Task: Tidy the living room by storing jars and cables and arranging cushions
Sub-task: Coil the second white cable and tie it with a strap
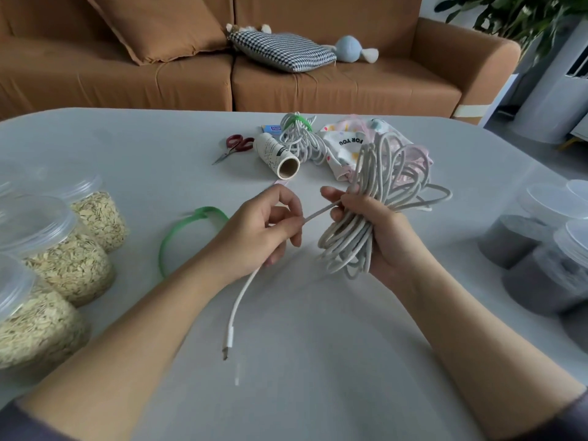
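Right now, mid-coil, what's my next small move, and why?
Probably fold the loose end into the cable coil. The right hand grips the coil, while the left hand pinches that end, its plug hanging free. The green strap lies on the table for tying afterwards.

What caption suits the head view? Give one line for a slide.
Right hand grips a coiled cable while left hand pinches its loose end over the table, green strap nearby.

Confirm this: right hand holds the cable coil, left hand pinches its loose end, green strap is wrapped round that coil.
Wrong there: the head view shows the green strap lying on the table by the left hand. The right hand does hold the cable coil.
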The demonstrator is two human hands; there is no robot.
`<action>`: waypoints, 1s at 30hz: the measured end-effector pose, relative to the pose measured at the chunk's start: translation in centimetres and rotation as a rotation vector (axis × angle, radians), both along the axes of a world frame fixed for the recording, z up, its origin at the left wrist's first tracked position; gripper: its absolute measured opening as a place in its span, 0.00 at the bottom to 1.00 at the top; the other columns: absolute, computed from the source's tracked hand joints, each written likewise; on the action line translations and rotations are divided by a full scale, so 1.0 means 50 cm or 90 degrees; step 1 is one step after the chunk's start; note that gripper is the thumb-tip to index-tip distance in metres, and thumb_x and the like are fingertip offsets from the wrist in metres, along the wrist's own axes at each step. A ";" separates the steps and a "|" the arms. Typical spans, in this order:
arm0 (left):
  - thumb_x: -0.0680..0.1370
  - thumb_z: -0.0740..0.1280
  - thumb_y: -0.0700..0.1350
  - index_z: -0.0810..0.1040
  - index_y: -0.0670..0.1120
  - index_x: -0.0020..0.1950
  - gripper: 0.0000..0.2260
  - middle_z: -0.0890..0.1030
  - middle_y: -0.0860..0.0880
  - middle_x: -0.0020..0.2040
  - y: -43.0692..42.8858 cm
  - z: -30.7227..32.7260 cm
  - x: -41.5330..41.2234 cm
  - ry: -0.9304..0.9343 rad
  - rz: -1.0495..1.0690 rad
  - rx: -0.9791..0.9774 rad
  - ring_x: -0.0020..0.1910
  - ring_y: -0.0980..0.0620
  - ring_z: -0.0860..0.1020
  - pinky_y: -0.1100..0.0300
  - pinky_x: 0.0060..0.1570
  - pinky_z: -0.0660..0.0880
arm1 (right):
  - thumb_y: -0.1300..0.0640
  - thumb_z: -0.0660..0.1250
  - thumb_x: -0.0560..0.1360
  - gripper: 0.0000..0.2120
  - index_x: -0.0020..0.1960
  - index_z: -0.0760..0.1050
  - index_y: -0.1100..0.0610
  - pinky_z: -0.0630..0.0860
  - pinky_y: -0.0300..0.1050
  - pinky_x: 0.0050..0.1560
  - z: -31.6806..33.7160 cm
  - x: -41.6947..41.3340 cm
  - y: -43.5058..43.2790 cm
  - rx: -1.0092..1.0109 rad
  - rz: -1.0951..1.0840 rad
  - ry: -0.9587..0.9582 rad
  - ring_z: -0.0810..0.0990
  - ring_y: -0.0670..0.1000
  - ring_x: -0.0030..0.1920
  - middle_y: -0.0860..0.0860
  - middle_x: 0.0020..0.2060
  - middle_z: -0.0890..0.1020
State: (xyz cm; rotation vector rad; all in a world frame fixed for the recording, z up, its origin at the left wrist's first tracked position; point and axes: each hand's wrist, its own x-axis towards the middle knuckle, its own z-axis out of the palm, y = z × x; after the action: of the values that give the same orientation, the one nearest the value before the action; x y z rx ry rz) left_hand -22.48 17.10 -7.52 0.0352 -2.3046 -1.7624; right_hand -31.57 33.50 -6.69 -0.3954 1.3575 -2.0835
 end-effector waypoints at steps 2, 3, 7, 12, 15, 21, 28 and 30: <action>0.80 0.63 0.36 0.74 0.43 0.46 0.05 0.76 0.48 0.34 -0.004 0.004 0.006 -0.023 -0.088 0.052 0.23 0.53 0.69 0.65 0.26 0.67 | 0.61 0.68 0.72 0.08 0.36 0.84 0.57 0.72 0.47 0.38 -0.003 -0.005 -0.001 0.023 -0.075 -0.005 0.75 0.48 0.33 0.53 0.36 0.77; 0.78 0.63 0.37 0.76 0.43 0.46 0.04 0.77 0.48 0.34 -0.004 0.006 0.009 -0.041 -0.129 0.072 0.25 0.54 0.70 0.66 0.28 0.69 | 0.62 0.67 0.74 0.12 0.33 0.84 0.56 0.73 0.47 0.37 -0.003 -0.006 -0.001 0.026 -0.105 -0.006 0.76 0.48 0.32 0.54 0.35 0.77; 0.78 0.59 0.30 0.79 0.42 0.46 0.11 0.80 0.50 0.38 -0.006 0.004 0.014 -0.081 -0.165 0.064 0.31 0.54 0.74 0.68 0.35 0.72 | 0.63 0.62 0.78 0.18 0.33 0.83 0.57 0.75 0.48 0.42 0.002 -0.008 -0.002 -0.010 -0.126 -0.020 0.79 0.50 0.38 0.53 0.37 0.83; 0.76 0.68 0.42 0.81 0.44 0.50 0.05 0.83 0.51 0.40 -0.007 0.003 0.010 -0.032 -0.107 0.046 0.29 0.55 0.72 0.66 0.34 0.71 | 0.62 0.63 0.76 0.09 0.48 0.83 0.59 0.73 0.39 0.33 0.011 -0.017 0.008 -0.105 -0.108 -0.093 0.77 0.44 0.31 0.51 0.34 0.79; 0.77 0.61 0.48 0.81 0.45 0.51 0.11 0.80 0.53 0.37 -0.008 0.003 0.009 -0.009 -0.042 0.049 0.28 0.56 0.72 0.67 0.33 0.69 | 0.62 0.63 0.77 0.10 0.42 0.82 0.58 0.69 0.36 0.28 0.008 -0.025 0.016 -0.089 -0.118 -0.092 0.74 0.43 0.28 0.50 0.36 0.79; 0.77 0.65 0.43 0.76 0.42 0.44 0.05 0.75 0.51 0.30 -0.037 0.007 -0.004 0.087 0.123 0.249 0.25 0.53 0.67 0.64 0.26 0.65 | 0.61 0.64 0.74 0.02 0.46 0.74 0.56 0.72 0.41 0.43 0.018 -0.026 0.022 -0.085 -0.020 -0.028 0.70 0.45 0.28 0.48 0.27 0.71; 0.73 0.72 0.39 0.74 0.41 0.43 0.06 0.78 0.51 0.29 -0.037 0.012 -0.001 0.068 0.071 0.163 0.26 0.56 0.69 0.67 0.27 0.64 | 0.61 0.65 0.69 0.02 0.40 0.73 0.59 0.79 0.47 0.37 0.012 -0.002 0.028 0.091 0.274 -0.102 0.77 0.49 0.30 0.56 0.43 0.81; 0.68 0.76 0.40 0.76 0.44 0.39 0.09 0.78 0.52 0.32 -0.036 0.011 0.002 0.047 0.041 0.135 0.32 0.57 0.73 0.68 0.34 0.69 | 0.62 0.66 0.70 0.05 0.43 0.71 0.59 0.79 0.46 0.35 0.008 0.002 0.027 0.102 0.349 -0.092 0.79 0.49 0.33 0.61 0.56 0.81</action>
State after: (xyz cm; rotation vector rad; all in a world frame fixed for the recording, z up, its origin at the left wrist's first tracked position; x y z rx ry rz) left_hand -22.38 15.30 -6.97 0.0786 -2.0349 -1.9341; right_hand -31.48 34.83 -6.27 -0.4748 1.1605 -1.5136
